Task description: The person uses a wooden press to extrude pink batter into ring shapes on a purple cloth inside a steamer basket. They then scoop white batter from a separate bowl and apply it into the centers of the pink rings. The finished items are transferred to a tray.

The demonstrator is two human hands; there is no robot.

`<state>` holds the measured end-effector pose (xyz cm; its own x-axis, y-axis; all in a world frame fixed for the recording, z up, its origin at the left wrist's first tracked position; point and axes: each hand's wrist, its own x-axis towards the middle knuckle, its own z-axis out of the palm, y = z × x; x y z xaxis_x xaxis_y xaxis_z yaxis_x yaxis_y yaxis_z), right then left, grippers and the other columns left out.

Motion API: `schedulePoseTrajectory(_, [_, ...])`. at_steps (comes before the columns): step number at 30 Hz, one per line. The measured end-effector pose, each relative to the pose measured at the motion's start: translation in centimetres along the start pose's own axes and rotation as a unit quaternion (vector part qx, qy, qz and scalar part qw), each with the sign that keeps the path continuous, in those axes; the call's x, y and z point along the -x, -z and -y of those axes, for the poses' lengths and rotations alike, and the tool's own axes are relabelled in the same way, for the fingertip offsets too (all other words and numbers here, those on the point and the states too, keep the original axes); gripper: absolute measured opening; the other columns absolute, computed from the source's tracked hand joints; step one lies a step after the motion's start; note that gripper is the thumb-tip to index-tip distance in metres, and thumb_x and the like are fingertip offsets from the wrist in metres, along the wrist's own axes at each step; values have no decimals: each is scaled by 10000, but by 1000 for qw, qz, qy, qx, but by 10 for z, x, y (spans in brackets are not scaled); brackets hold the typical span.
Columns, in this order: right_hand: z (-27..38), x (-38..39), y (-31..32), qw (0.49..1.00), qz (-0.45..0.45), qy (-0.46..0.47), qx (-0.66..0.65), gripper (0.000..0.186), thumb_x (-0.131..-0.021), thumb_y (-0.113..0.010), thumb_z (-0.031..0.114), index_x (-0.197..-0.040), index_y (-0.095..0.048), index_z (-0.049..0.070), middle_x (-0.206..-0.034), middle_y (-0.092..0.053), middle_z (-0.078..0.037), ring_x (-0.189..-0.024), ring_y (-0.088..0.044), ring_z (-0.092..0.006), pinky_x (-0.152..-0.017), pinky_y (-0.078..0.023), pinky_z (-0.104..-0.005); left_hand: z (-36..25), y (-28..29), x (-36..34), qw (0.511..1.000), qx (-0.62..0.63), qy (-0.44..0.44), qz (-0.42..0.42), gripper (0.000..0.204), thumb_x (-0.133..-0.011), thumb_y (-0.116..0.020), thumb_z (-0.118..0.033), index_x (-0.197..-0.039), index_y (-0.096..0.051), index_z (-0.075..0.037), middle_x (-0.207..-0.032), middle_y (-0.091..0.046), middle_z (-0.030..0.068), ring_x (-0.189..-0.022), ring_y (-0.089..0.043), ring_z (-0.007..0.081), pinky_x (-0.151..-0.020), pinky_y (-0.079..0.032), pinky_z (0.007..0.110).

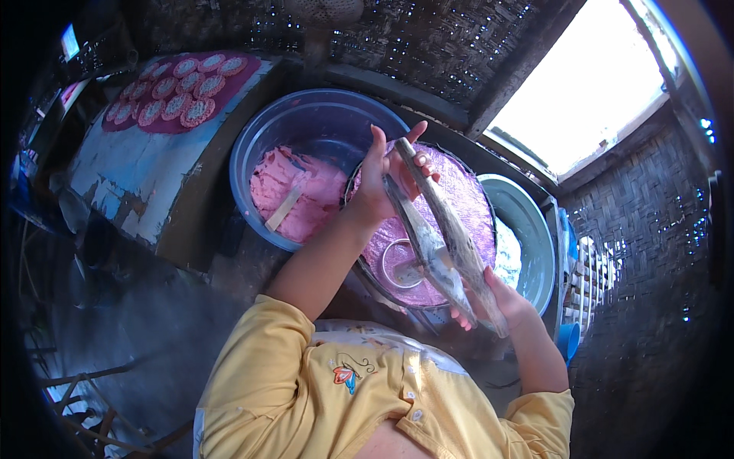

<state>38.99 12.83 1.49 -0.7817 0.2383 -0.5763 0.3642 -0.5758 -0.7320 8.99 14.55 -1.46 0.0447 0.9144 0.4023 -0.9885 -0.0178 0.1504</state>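
Observation:
Two long split pieces of firewood lie across my hands: a brown one and a paler, greyish one beside it. My left hand holds their upper ends, with the thumb and one finger sticking up and other fingers curled round the wood. At the lower ends, my right hand grips both pieces from the side. Below the wood sits a round tray covered in shiny pink sheet. A pale ring rests on the sheet, partly behind the wood.
Left of the tray, a blue basin contains pink dough and a flat wooden spatula. A grey-green basin with white stuff stands right. Several round pink-and-white pieces lie on a dark pink mat on a worn tabletop.

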Motion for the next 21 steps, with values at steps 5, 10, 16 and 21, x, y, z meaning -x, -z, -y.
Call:
schedulePoseTrajectory(5, [16,7,1,992,-71,-65,77,743,-867,-370,662,-1248,-438,27,-926,-635,-201,-767,-659,-256,-678,-545,-376,12,24,9,999,33,-42,0,724,-848,-348,-692,-1335,-422,-162,-709,-546,11,-741,-566,178,-857,-448,429])
schedulePoseTrajectory(10, [13,-1,-12,986,-118,-93,72,634,-966,-251,539,-1152,-515,-7,-819,-652,-137,-654,-644,-200,-612,-551,-331,10,30,19,997,16,-67,-46,707,-860,-315,-693,-1326,-422,-172,-666,-529,2,-686,-561,176,-791,-469,416])
schedulePoseTrajectory(16, [23,-27,-29,977,-135,-17,162,638,-958,-302,542,-1001,-595,-23,-743,-639,-96,-574,-608,-154,-535,-510,-287,-22,30,12,997,-1,-73,-17,741,-855,-299,-699,-1353,-395,-157,-657,-525,13,-656,-558,178,-759,-477,405])
schedulePoseTrajectory(21, [39,-30,-38,941,-232,25,247,578,-952,-392,495,-907,-629,-30,-679,-609,-77,-523,-566,-116,-482,-468,-269,-27,42,-6,997,7,-78,17,736,-855,-309,-695,-1336,-427,-151,-613,-499,7,-609,-543,167,-720,-475,383])
